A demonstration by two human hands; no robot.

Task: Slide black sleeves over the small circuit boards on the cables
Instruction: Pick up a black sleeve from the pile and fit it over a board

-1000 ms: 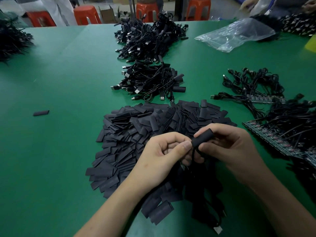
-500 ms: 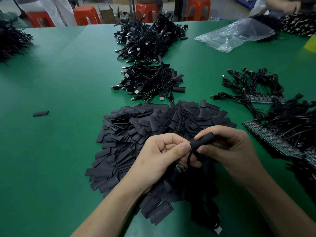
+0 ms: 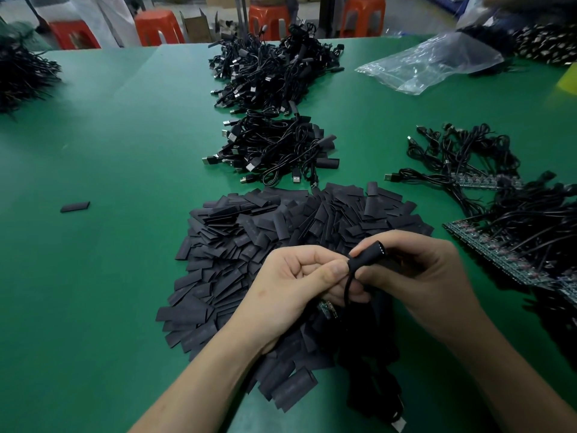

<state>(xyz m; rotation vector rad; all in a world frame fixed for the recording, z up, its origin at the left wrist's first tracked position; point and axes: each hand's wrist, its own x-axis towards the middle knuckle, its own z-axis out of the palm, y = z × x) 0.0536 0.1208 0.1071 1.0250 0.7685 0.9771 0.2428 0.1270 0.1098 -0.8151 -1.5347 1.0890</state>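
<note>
My right hand (image 3: 427, 276) grips a black sleeve (image 3: 367, 254) between thumb and fingers, above a big heap of flat black sleeves (image 3: 281, 232). A board's edge shows at the sleeve's far end. My left hand (image 3: 296, 285) pinches the black cable (image 3: 348, 287) where it leaves the sleeve's near end. The cable loops down between both hands. Another small circuit board (image 3: 326, 307) peeks out under my left hand. The rest of the cable hangs below, its plug (image 3: 398, 425) near the table's front edge.
Two piles of sleeved cables (image 3: 274, 151) (image 3: 271, 67) lie beyond the heap. Cables with bare board strips (image 3: 505, 245) spread at the right. A clear plastic bag (image 3: 431, 62) lies far right, a lone sleeve (image 3: 75, 206) at the left, orange stools (image 3: 157, 26) behind the green table (image 3: 109, 151).
The sleeve has moved further along the board, whose edge now shows at the far end. The cable loop below the sleeve has grown. Both hands stay in place.
</note>
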